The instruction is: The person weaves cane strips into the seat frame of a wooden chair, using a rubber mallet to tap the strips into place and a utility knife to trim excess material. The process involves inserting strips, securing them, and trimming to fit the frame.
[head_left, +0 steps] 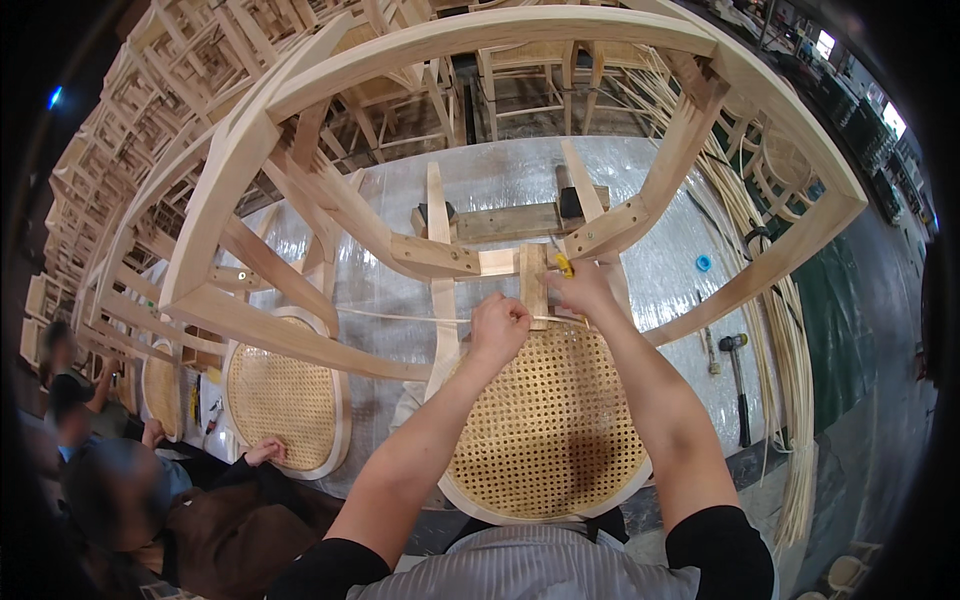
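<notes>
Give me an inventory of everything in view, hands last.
near chair frame: one, pale wood, centre
cane seats: three, tan, one centre, two left
background chairs: many, pale wood, far side
table: one, grey, under chairs
beam: one, brown, on table
block: one, light brown, between hands
strip: one, pale, at left hand
strip bundle: one, pale, right
hammer: one, black and grey, right
ring: one, blue, table's right
people: at least two, dark clothing, lower left
hand tool: one, yellow, right hand
left hand: one, bare, pinching strip
right hand: one, bare, holding hand tool
</notes>
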Demonstrator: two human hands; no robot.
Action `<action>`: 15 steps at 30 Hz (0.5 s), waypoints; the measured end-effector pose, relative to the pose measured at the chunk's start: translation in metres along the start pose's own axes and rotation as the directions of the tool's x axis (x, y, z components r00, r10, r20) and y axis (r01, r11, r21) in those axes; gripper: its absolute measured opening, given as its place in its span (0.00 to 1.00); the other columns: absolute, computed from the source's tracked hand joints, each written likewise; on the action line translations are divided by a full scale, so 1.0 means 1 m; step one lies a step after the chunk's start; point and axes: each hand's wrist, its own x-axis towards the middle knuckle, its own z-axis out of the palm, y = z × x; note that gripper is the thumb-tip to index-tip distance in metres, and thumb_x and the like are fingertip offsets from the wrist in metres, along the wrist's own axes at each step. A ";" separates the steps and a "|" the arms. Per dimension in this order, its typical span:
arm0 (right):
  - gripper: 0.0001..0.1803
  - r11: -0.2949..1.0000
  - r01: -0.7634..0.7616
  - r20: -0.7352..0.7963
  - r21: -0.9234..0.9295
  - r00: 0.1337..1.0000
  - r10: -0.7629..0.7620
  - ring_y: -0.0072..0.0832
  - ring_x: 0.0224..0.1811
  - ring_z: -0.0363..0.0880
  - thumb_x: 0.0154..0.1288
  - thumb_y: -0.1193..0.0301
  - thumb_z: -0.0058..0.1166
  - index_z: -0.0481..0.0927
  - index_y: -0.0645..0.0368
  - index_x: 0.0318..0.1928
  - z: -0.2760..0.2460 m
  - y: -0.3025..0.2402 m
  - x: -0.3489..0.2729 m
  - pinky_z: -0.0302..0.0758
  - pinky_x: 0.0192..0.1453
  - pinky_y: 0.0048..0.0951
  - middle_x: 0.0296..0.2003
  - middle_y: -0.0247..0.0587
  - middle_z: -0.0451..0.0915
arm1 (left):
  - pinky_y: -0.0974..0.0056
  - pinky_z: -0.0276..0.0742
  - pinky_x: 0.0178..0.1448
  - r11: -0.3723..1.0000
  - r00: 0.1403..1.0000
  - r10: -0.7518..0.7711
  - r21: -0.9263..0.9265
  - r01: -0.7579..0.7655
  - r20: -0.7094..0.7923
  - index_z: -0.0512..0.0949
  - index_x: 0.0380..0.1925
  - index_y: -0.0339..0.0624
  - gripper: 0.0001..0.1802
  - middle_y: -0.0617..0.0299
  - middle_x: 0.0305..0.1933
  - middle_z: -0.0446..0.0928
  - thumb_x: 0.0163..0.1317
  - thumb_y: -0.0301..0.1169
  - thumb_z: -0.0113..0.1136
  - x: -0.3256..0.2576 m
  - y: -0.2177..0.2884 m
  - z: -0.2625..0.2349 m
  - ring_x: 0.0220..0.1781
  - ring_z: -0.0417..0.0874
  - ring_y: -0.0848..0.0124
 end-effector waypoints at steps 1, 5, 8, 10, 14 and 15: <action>0.23 0.999 -0.025 0.001 0.039 1.000 0.025 0.37 0.31 0.89 0.72 0.54 0.65 0.84 0.64 0.51 -0.007 -0.001 -0.009 0.82 0.35 0.38 0.33 0.48 0.88 | 0.49 0.83 0.53 1.000 1.000 -0.020 -0.024 0.020 -0.003 0.89 0.29 0.42 0.06 0.50 0.37 0.82 0.56 0.31 0.74 -0.001 -0.001 0.000 0.45 0.86 0.50; 0.26 0.999 -0.008 -0.015 0.047 1.000 0.008 0.43 0.44 0.90 0.80 0.50 0.53 0.82 0.63 0.57 -0.028 0.012 -0.058 0.83 0.51 0.42 0.42 0.54 0.88 | 0.49 0.83 0.53 0.995 0.997 -0.070 -0.072 0.068 -0.020 0.89 0.28 0.42 0.05 0.51 0.37 0.83 0.56 0.31 0.74 -0.005 -0.004 0.001 0.44 0.87 0.50; 0.24 0.999 0.014 -0.058 0.040 0.998 -0.012 0.46 0.51 0.88 0.84 0.55 0.49 0.76 0.64 0.62 -0.009 0.042 -0.105 0.81 0.60 0.44 0.43 0.57 0.87 | 0.52 0.84 0.52 0.992 0.996 -0.087 -0.096 0.086 0.001 0.89 0.29 0.41 0.06 0.53 0.38 0.83 0.57 0.32 0.75 -0.004 -0.004 0.001 0.44 0.87 0.54; 0.17 0.997 0.031 -0.020 0.066 0.999 -0.030 0.32 0.32 0.81 0.85 0.61 0.48 0.74 0.62 0.58 0.008 0.054 -0.132 0.77 0.37 0.36 0.35 0.44 0.82 | 0.54 0.84 0.52 0.991 0.996 -0.085 -0.106 0.086 0.018 0.89 0.30 0.41 0.07 0.54 0.38 0.83 0.58 0.33 0.76 -0.003 -0.002 0.003 0.44 0.87 0.56; 0.10 0.971 -0.080 0.089 0.226 0.994 0.061 0.28 0.22 0.81 0.85 0.67 0.47 0.72 0.61 0.54 0.046 0.037 -0.159 0.78 0.27 0.37 0.31 0.38 0.81 | 0.54 0.84 0.51 0.994 0.997 -0.072 -0.086 0.072 0.004 0.89 0.30 0.41 0.07 0.54 0.39 0.83 0.58 0.32 0.76 -0.003 -0.012 0.000 0.44 0.88 0.56; 0.11 0.972 -0.094 0.095 0.213 0.993 0.075 0.39 0.26 0.83 0.85 0.66 0.48 0.72 0.63 0.53 0.050 0.032 -0.161 0.79 0.33 0.46 0.32 0.46 0.82 | 0.54 0.84 0.51 0.994 0.998 -0.065 -0.092 0.066 0.007 0.88 0.30 0.41 0.07 0.53 0.39 0.83 0.58 0.32 0.76 -0.004 -0.012 0.000 0.44 0.88 0.56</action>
